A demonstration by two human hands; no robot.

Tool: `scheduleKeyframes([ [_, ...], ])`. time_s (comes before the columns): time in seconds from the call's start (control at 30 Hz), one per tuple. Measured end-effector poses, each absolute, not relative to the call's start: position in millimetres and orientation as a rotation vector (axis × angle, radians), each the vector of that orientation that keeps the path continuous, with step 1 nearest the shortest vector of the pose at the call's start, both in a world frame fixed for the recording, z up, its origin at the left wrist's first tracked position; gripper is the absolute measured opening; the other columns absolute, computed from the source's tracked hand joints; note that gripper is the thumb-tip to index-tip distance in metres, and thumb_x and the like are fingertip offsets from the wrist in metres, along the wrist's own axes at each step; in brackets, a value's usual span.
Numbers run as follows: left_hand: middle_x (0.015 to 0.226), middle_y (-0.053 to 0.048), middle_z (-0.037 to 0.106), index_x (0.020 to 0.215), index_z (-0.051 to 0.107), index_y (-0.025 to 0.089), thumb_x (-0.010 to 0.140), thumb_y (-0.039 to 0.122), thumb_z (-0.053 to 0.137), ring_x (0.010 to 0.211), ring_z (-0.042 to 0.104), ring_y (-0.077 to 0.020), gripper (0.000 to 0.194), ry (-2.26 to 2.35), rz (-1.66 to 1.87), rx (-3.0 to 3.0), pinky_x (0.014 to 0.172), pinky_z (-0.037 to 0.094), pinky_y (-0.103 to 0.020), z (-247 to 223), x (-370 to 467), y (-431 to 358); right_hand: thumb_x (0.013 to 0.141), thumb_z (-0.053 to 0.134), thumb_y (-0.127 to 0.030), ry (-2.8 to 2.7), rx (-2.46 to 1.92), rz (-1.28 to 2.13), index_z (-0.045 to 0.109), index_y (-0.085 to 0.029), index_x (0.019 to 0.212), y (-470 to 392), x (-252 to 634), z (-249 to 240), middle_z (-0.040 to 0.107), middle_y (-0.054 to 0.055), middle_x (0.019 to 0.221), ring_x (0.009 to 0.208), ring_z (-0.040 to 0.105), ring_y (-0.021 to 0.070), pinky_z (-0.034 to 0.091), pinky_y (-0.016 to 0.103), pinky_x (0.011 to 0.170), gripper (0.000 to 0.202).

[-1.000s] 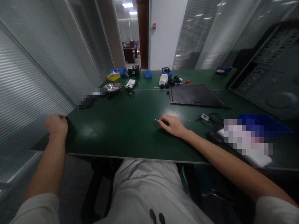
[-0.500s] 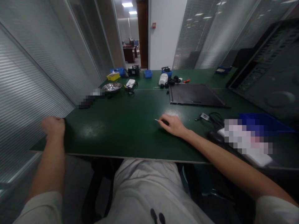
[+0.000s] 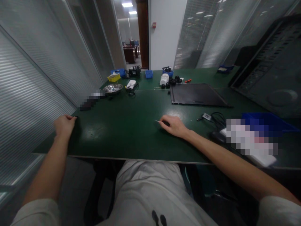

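Note:
My left hand is above the left part of the green table, fingers pinched on a small dark object whose kind I cannot make out. Near the middle of the table my right hand is curled round a dark-handled tool. A thin metal tip sticks out from it to the left. A round metal bowl with small things in it stands at the back left.
A flat black panel lies behind my right hand. Right of it are a cable, a dark mouse, a blue tray and a large dark case. Small blue baskets and a yellow one stand far back.
My left hand has moved right, toward the middle of the table, its fingers still pinched. My right hand and the tool in it look unchanged.

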State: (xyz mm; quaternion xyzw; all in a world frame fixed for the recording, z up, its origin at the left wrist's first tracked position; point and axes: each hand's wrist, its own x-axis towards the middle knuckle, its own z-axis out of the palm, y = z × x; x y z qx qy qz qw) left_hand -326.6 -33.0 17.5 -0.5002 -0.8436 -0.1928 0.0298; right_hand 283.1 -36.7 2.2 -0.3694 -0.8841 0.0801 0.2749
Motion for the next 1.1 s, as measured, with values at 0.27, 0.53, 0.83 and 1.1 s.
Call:
scheduleKeyframes([
  [0.27,0.095,-0.008,0.071,0.099,0.073,0.016,0.094,0.048,0.067,0.084,0.063,-0.0219,0.033,-1.979,-0.832,-2.58,0.073,0.044,-0.03,19,-157,3,0.106,0.051,-0.04,-2.42,-0.986,0.224,0.064,-0.023,0.1,-36,282,-1,0.071,0.003,0.091,0.075,0.063,0.017,0.038,0.029,0.067,0.023],
  [0.53,0.097,-0.007,0.067,0.101,0.067,0.017,0.093,0.041,0.071,0.086,0.062,-0.0187,0.026,-1.06,-0.838,-3.383,0.077,0.048,-0.029,9,8,-11,0.105,0.052,-0.038,-2.443,-0.976,0.258,0.065,-0.022,0.101,-36,283,-2,0.071,0.003,0.09,0.076,0.062,0.0165,0.037,0.028,0.069,0.021],
  [0.83,0.093,-0.004,0.065,0.124,0.066,0.016,0.092,0.033,0.073,0.082,0.06,-0.016,0.037,-1.128,-0.948,-3.463,0.074,0.046,-0.026,0,12,-11,0.104,0.051,-0.038,-2.499,-0.981,0.305,0.066,-0.022,0.099,-36,281,1,0.071,0.002,0.086,0.071,0.06,0.0157,0.034,0.027,0.068,0.022],
  [1.1,0.1,-0.008,0.065,0.123,0.072,0.016,0.095,0.034,0.071,0.088,0.061,-0.0181,0.034,-1.017,-0.947,-3.429,0.08,0.049,-0.029,3,10,-12,0.104,0.051,-0.037,-2.556,-1.017,0.256,0.066,-0.021,0.097,-38,283,8,0.069,0.002,0.086,0.072,0.06,0.0156,0.033,0.028,0.069,0.023],
])
